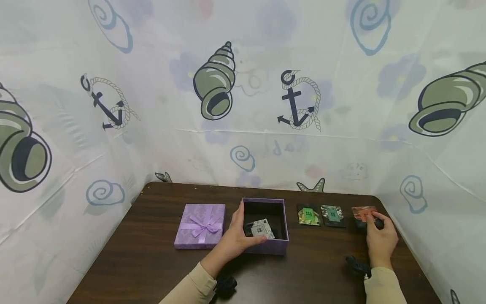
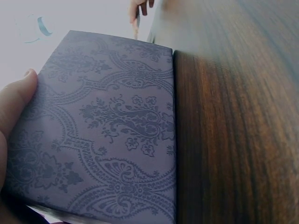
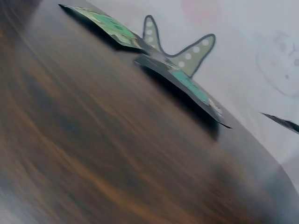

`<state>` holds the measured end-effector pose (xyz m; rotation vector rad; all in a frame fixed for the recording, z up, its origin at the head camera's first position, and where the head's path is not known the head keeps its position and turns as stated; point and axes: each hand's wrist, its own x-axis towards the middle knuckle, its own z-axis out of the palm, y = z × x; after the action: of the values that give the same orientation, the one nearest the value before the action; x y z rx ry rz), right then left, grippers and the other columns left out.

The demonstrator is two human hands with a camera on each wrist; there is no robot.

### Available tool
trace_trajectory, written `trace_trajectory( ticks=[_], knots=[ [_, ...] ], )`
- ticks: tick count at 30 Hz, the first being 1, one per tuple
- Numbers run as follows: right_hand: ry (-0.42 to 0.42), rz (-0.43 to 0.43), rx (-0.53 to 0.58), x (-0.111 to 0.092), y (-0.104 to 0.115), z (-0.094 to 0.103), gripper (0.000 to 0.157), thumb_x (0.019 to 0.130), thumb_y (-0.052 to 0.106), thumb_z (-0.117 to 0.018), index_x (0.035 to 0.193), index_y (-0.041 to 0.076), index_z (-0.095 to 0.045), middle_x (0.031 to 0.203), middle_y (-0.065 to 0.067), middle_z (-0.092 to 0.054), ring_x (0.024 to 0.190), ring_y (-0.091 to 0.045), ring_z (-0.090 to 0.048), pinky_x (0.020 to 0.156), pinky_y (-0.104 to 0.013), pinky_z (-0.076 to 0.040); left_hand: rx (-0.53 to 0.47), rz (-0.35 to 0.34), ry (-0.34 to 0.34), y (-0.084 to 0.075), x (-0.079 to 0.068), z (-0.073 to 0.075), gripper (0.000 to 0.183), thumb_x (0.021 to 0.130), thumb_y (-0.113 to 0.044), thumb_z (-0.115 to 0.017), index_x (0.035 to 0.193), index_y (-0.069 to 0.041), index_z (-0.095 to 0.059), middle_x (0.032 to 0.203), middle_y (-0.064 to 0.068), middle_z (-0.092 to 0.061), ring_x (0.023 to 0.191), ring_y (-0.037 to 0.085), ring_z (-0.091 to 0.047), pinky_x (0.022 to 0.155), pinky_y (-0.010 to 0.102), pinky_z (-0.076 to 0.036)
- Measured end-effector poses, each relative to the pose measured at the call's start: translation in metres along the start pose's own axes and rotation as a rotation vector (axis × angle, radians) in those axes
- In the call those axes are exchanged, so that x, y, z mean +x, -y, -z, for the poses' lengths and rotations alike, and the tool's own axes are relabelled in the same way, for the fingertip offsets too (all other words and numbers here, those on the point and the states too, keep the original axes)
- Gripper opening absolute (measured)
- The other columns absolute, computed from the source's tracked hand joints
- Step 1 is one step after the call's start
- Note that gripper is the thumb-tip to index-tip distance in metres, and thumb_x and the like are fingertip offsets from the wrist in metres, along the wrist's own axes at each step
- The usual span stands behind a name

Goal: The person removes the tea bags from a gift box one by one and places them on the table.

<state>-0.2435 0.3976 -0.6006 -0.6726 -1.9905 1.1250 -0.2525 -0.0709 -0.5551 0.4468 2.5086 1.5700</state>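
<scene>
My left hand (image 1: 237,238) grips an open purple gift box (image 1: 267,247), fingers along its left side and thumb over the front rim. The left wrist view shows the box's embossed paisley wall (image 2: 112,126) with the thumb (image 2: 18,100) at its edge. Inside the dark interior lies a small packet with a pale grey-white design (image 1: 262,228). At the table's far right, my right hand (image 1: 381,238) pinches an orange and black packet (image 1: 363,213); fingers cover part of it. Only a dark edge of that packet (image 3: 286,123) enters the right wrist view, without the hand.
A lilac lid with a ribbon bow (image 1: 201,223) lies left of the box. Between box and right hand lie a yellow-green packet (image 1: 309,215) and a teal-green packet (image 1: 333,215). The brown wooden table (image 1: 152,261) backs onto a printed cloth (image 1: 258,105).
</scene>
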Motion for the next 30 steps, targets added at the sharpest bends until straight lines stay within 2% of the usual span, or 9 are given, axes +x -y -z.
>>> trace_trajectory(
  ticks=[2,3,4,8,11,14,21,25,30],
  knots=[
    [-0.005,0.011,-0.01,0.0027,-0.0018,0.0022,0.037,0.102,0.029,-0.079,0.13,0.004,-0.077,0.133,-0.026,-0.074,0.135,-0.042,-0.062,0.116,-0.04,-0.046,0.0,-0.002,0.0,-0.0002,0.0001,-0.0002,0.143,0.079,-0.056,-0.095,0.177,-0.027,0.006,0.184,0.016,-0.006,0.168,0.045,-0.017,0.128,0.073,-0.027],
    [0.007,0.01,-0.023,0.0039,-0.0032,0.0032,0.038,0.103,0.029,-0.078,0.131,0.004,-0.076,0.134,-0.026,-0.073,0.136,-0.042,-0.062,0.117,-0.043,-0.046,0.002,-0.004,0.0,0.0,0.0002,-0.0002,0.143,0.08,-0.056,-0.095,0.177,-0.028,0.006,0.184,0.016,-0.006,0.168,0.045,-0.017,0.128,0.073,-0.028],
    [0.031,0.011,-0.033,0.0048,-0.0047,0.0042,0.039,0.103,0.029,-0.078,0.132,0.003,-0.075,0.136,-0.027,-0.072,0.137,-0.044,-0.061,0.118,-0.051,-0.044,0.003,-0.004,0.0,-0.0001,0.0001,-0.0001,0.142,0.08,-0.055,-0.095,0.177,-0.027,0.006,0.184,0.016,-0.006,0.168,0.045,-0.017,0.128,0.073,-0.028],
    [0.152,-0.013,-0.087,0.0073,-0.0081,0.0054,0.049,0.103,0.031,-0.078,0.141,0.001,-0.069,0.147,-0.032,-0.064,0.143,-0.05,-0.054,0.121,-0.063,-0.039,0.013,0.0,-0.005,-0.0016,-0.0008,0.001,0.142,0.08,-0.056,-0.095,0.177,-0.027,0.005,0.184,0.016,-0.006,0.168,0.045,-0.018,0.127,0.072,-0.029],
    [0.238,-0.025,-0.163,0.0087,-0.008,0.0052,0.057,0.102,0.032,-0.078,0.147,-0.001,-0.064,0.151,-0.037,-0.058,0.144,-0.057,-0.048,0.123,-0.071,-0.027,0.017,-0.001,-0.005,-0.002,-0.0011,0.0012,0.143,0.079,-0.058,-0.095,0.177,-0.027,0.005,0.184,0.016,-0.007,0.168,0.046,-0.018,0.128,0.072,-0.028],
    [0.304,-0.035,-0.252,0.0099,-0.0066,0.0046,0.06,0.103,0.03,-0.077,0.151,-0.001,-0.059,0.153,-0.039,-0.054,0.141,-0.063,-0.043,0.119,-0.078,-0.018,0.015,-0.001,-0.003,-0.0019,-0.0012,0.0007,0.143,0.079,-0.059,-0.094,0.177,-0.027,0.004,0.184,0.016,-0.007,0.168,0.046,-0.018,0.128,0.072,-0.027],
    [0.395,-0.029,-0.382,0.009,-0.0047,0.003,0.071,0.103,0.036,-0.074,0.159,-0.001,-0.05,0.157,-0.042,-0.043,0.14,-0.066,-0.035,0.115,-0.079,-0.019,0.018,0.005,-0.006,-0.0013,-0.0013,0.0008,0.142,0.08,-0.055,-0.095,0.178,-0.024,0.003,0.184,0.016,-0.008,0.168,0.045,-0.019,0.129,0.071,-0.027],
    [0.4,-0.023,-0.414,0.0093,-0.006,0.0028,0.074,0.102,0.037,-0.075,0.159,-0.002,-0.048,0.156,-0.044,-0.038,0.139,-0.067,-0.031,0.113,-0.078,-0.021,0.017,-0.001,-0.005,-0.0014,0.0002,0.0006,0.142,0.08,-0.054,-0.095,0.178,-0.021,0.002,0.184,0.017,-0.009,0.168,0.045,-0.019,0.129,0.071,-0.027],
    [0.404,-0.003,-0.448,0.0097,-0.0068,0.0013,0.074,0.101,0.035,-0.076,0.158,-0.004,-0.049,0.157,-0.045,-0.036,0.139,-0.067,-0.031,0.111,-0.077,-0.023,0.014,0.007,-0.003,-0.0015,-0.0001,0.0006,0.142,0.08,-0.056,-0.095,0.178,-0.024,0.003,0.184,0.016,-0.009,0.168,0.045,-0.019,0.128,0.072,-0.027]
  ],
)
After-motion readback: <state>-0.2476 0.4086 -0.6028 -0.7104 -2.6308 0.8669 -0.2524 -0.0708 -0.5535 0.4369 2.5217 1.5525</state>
